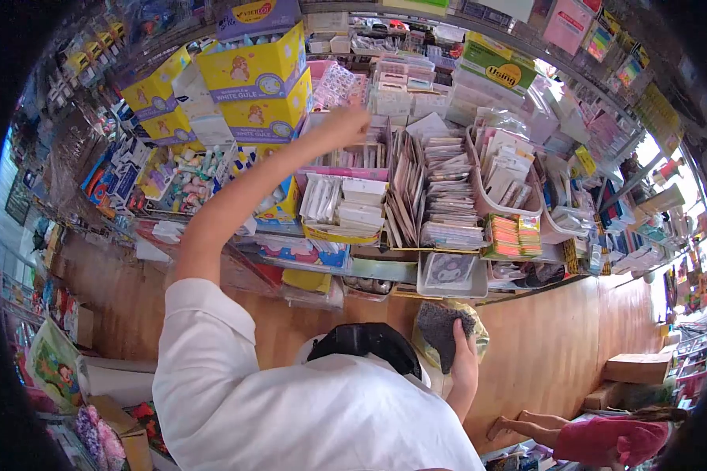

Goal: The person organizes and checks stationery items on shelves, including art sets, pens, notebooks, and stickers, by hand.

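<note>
My left hand is stretched out over the display, its fingers curled in, above a pink-edged bin of small packets. Whether anything is in its fingers cannot be made out. Low at the right of my body, my right hand grips a dark grey cloth. Behind the cloth is a yellowish plastic bag. Rows of thin packets stand upright in the display, next to a box of white packs.
Yellow and purple boxes are stacked at the left of the display. A white tray sits at its front edge. A pink basket holds packets. Another person is on the wooden floor at lower right, near a cardboard box.
</note>
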A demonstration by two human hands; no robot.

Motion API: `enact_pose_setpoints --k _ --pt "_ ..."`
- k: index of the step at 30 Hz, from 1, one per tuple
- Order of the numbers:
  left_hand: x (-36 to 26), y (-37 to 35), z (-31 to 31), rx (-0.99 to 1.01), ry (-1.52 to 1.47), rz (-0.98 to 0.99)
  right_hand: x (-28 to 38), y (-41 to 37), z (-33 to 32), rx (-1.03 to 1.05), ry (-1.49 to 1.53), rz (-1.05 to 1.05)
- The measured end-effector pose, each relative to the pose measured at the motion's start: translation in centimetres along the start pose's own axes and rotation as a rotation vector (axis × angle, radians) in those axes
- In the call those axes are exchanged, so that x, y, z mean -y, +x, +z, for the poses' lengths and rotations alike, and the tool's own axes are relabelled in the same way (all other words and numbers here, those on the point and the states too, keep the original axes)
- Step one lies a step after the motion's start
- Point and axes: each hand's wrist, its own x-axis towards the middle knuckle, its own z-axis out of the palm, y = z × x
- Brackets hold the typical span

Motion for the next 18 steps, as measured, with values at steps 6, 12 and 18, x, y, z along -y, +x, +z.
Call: enact_pose_setpoints --k 6,12,18 --pt "3.9 1.0 4.5 0.065 0.174 0.043 -0.8 0.0 0.2 0.042 0.043 0.107" --pt "5.4 2.1 5.4 0.240 0.176 0.073 -1.0 -0.2 -0.2 0.074 -0.045 0.082" --pt "6.6 3.4 2.7 0.128 -0.022 0.075 0.0 -1.5 0.3 0.021 -0.010 0.143"
